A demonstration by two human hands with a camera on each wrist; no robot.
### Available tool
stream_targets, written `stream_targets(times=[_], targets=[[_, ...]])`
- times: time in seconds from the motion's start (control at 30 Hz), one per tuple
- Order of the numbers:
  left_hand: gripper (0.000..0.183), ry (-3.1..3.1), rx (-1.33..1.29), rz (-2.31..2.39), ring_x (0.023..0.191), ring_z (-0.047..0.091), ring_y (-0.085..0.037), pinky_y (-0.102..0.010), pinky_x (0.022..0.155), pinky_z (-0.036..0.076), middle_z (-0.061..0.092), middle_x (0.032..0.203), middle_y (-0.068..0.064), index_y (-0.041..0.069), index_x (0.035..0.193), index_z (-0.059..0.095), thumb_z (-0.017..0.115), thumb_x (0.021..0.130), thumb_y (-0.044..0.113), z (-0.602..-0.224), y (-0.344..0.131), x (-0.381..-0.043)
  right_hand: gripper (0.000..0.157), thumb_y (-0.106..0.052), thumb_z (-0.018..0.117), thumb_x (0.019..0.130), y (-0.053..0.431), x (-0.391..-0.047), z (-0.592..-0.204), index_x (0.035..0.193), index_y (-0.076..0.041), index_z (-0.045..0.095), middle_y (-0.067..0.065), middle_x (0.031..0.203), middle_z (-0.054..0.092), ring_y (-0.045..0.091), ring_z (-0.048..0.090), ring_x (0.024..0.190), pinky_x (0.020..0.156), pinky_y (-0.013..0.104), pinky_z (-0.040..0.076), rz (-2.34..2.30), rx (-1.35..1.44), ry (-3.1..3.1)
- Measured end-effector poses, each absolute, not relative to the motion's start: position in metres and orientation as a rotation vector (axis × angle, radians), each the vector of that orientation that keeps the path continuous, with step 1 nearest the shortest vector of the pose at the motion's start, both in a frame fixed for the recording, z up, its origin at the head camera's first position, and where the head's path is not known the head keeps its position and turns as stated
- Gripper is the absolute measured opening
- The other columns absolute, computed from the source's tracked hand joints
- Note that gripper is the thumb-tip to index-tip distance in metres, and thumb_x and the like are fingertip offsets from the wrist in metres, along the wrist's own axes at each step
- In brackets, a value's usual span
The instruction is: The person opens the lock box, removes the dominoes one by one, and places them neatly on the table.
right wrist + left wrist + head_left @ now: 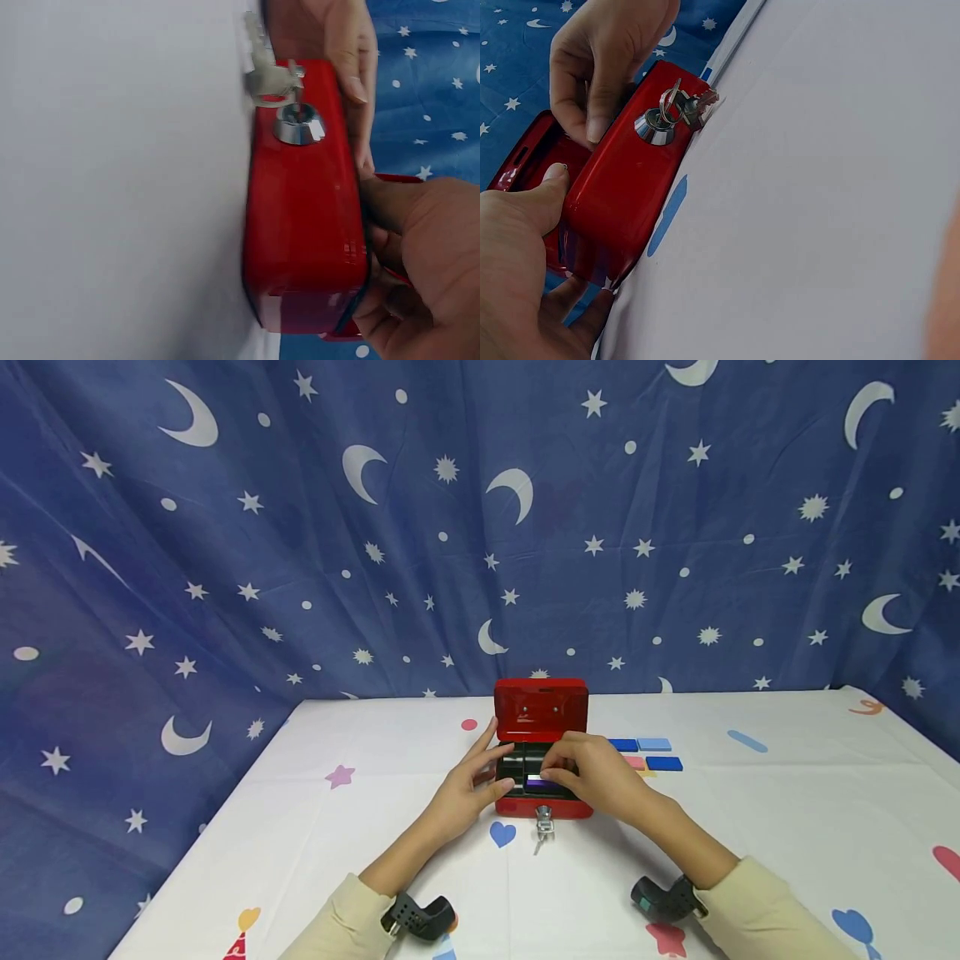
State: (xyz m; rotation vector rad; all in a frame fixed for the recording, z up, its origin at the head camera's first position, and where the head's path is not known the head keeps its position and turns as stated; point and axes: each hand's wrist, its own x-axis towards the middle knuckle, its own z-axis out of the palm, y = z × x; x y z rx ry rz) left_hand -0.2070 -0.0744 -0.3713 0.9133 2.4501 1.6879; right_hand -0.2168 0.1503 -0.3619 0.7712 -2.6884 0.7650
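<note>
A red metal cash box (543, 808) stands on the table, its lid (541, 710) raised at the back. Inside is a black compartment tray (512, 767). Keys (543, 833) on a ring hang from the front lock (300, 124). My left hand (467, 790) rests against the box's left side, fingers extended, thumb over the front left rim. My right hand (600, 774) reaches into the right part of the tray with thumb and fingers curled together. Just under those fingertips lies a flat purple piece (542, 783) with a white edge; whether they pinch it I cannot tell.
Right of the box lie several flat rectangular pieces: dark blue (664, 764), light blue (654, 744) and pink (634, 762), with a bit of yellow below. The white tablecloth (405, 743) carries printed shapes. A blue moon-and-star curtain (420, 543) hangs behind the table.
</note>
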Motion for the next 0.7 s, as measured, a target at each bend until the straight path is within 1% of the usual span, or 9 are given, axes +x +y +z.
stream_targets(times=[0.17, 0.47, 0.7], targets=[[0.053, 2.456, 0.918, 1.681, 0.141, 0.021, -0.037, -0.053, 0.104, 0.035, 0.011, 0.159, -0.009, -0.004, 0.14, 0.044, 0.063, 0.091, 0.007, -0.3723, -0.0745, -0.2081, 0.01, -0.017, 0.079, 0.079, 0.149, -0.2173, -0.3642, 0.081, -0.02, 0.07, -0.011, 0.074, 0.051, 0.009, 0.048, 0.067, 0.059, 0.022, 0.047, 0.746, 0.748, -2.695], [0.053, 2.438, 0.93, 1.698, 0.141, 0.021, -0.037, -0.054, 0.105, 0.034, 0.01, 0.159, -0.01, -0.004, 0.14, 0.044, 0.063, 0.091, 0.006, -0.3741, -0.0751, -0.2093, 0.009, -0.017, 0.08, 0.078, 0.1486, -0.2152, -0.3626, 0.081, -0.018, 0.072, -0.011, 0.073, 0.051, 0.007, 0.048, 0.066, 0.057, 0.022, 0.046, 0.777, 0.805, -2.711], [0.052, 2.435, 0.924, 1.715, 0.14, 0.02, -0.038, -0.055, 0.104, 0.034, 0.01, 0.159, -0.012, -0.004, 0.139, 0.045, 0.063, 0.091, 0.004, -0.3734, -0.0739, -0.2085, 0.008, -0.016, 0.079, 0.079, 0.1485, -0.2146, -0.3622, 0.082, -0.019, 0.072, -0.01, 0.078, 0.053, 0.009, 0.051, 0.071, 0.064, 0.022, 0.05, 0.75, 0.779, -2.718]])
